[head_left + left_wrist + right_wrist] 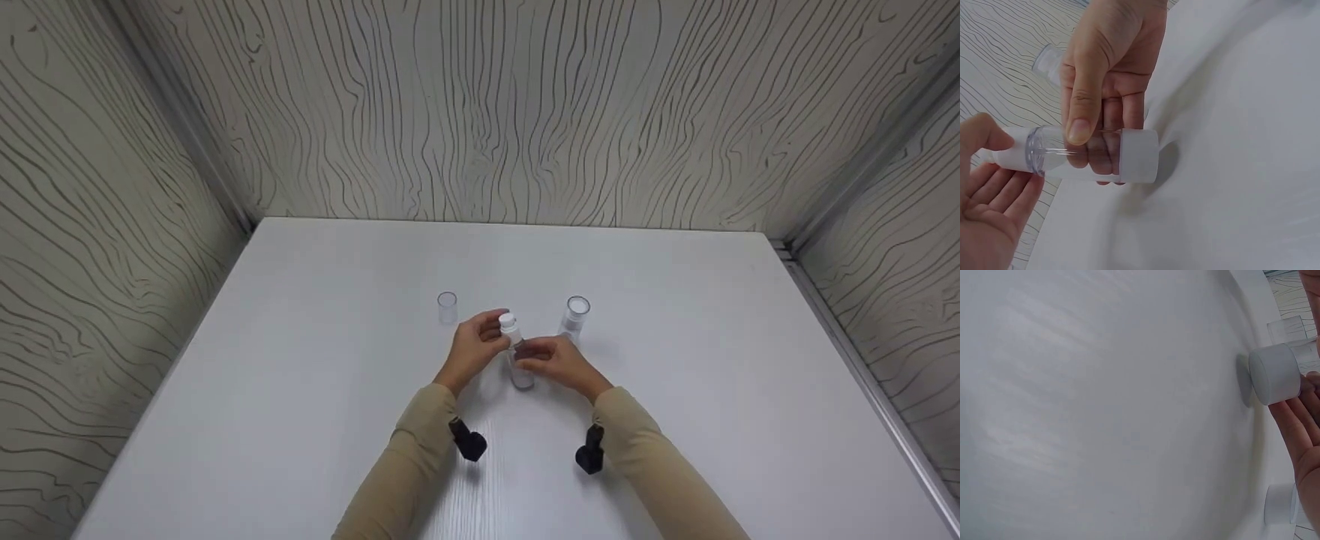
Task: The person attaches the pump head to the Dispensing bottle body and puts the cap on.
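Observation:
An airless pump bottle with a clear body, a white base and a white pump top is held between both hands, tilted in the head view. My left hand pinches the white collar at its upper end, thumb on one side and fingers on the other. My right hand grips the clear body lower down, its thumb across the front and fingers behind. In the right wrist view the base shows just beyond the right hand, whose palm is partly cut off.
A clear cap stands on the white table behind the left hand. Behind the right hand stands a clear-rimmed cylinder with white inside. Wood-grain panels border the table at the back and sides.

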Tool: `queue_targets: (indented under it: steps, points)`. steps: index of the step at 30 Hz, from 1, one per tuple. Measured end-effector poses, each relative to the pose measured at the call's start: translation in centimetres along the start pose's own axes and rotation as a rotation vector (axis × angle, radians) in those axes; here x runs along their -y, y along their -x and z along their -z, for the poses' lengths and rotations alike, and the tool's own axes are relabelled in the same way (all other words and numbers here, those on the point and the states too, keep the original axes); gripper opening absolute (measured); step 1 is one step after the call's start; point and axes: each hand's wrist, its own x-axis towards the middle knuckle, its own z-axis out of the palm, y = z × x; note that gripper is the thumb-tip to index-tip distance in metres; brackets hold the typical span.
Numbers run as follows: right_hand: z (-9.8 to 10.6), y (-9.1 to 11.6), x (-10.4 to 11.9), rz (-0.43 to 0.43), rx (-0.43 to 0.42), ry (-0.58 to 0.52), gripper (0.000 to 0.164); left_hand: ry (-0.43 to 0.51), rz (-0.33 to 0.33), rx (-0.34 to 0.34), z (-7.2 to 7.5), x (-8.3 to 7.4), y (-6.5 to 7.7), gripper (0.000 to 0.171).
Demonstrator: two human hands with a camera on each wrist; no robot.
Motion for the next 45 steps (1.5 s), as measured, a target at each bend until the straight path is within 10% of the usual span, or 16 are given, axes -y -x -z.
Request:
queue_targets:
  steps: [26,45]
  points:
    - [0.2,0.1,0.0,0.001,0.001,-0.003,0.042,-0.065,0.004,-0.182,-0.8,0.5,0.3,0.045]
    - [0.0,0.0,-0.1,0.025,-0.015,0.000,0.039,-0.031,-0.001,-0.136,-0.6,0.3,0.2,0.045]
